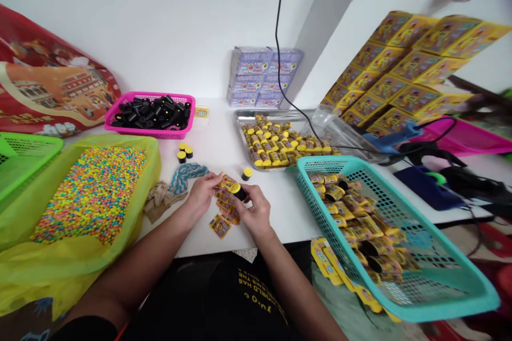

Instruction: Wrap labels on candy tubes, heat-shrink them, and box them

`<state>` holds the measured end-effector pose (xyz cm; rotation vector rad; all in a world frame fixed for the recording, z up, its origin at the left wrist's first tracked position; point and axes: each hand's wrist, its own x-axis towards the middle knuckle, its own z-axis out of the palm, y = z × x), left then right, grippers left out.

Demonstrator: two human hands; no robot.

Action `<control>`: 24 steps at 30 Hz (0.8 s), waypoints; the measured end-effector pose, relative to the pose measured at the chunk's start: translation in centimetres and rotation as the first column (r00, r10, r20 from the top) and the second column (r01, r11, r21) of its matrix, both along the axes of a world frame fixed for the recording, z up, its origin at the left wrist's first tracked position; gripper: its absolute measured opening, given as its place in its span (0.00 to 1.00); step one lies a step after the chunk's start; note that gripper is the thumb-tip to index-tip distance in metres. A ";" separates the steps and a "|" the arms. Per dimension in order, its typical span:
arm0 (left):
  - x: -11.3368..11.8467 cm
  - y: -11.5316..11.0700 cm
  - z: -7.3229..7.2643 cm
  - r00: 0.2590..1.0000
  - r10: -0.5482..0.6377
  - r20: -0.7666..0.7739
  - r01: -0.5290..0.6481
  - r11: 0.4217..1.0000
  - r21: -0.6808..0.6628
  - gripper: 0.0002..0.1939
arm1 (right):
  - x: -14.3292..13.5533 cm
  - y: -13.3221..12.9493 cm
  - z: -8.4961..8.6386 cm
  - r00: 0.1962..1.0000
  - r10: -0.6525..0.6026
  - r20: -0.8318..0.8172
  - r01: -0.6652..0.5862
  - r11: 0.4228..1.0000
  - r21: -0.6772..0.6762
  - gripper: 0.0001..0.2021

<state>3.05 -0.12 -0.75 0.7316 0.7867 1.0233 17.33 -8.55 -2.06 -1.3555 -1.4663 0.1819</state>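
My right hand [256, 210] grips a small black canister with a yellow lid [239, 192], fingers wrapped about its side. In my left hand [203, 192], a printed yellow label [226, 181] is pinched between thumb and fingers. The label meets the canister's lid end; whether it is stuck on, I cannot tell. Several loose labels [220, 226] lie on the table just below my hands. One more lidded canister [247, 173] stands a little beyond my right hand, and several others [182, 156] stand together farther left.
Candy fills a yellow-lined tub [154, 157] at left. Black canisters lie in a pink basket [150, 132] behind. A metal tray [240, 117] holds labelled canisters; a teal basket [400, 186] at right holds yellow printed pieces. A cable [277, 26] hangs across the tray. Cloths [188, 176] lie near my left hand.
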 end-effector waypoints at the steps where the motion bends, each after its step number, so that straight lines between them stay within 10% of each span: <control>1: 0.0 -0.1 0.0 1.000 -0.016 -0.010 0.016 1.000 0.014 0.17 | 0.0 0.0 -0.1 1.000 -0.002 0.006 0.002 1.000 -0.008 0.11; 24: 0.2 -0.6 0.3 0.989 -0.148 -0.015 0.148 0.985 0.093 0.15 | 0.4 -0.2 -0.4 0.991 -0.049 0.126 0.044 0.998 0.037 0.13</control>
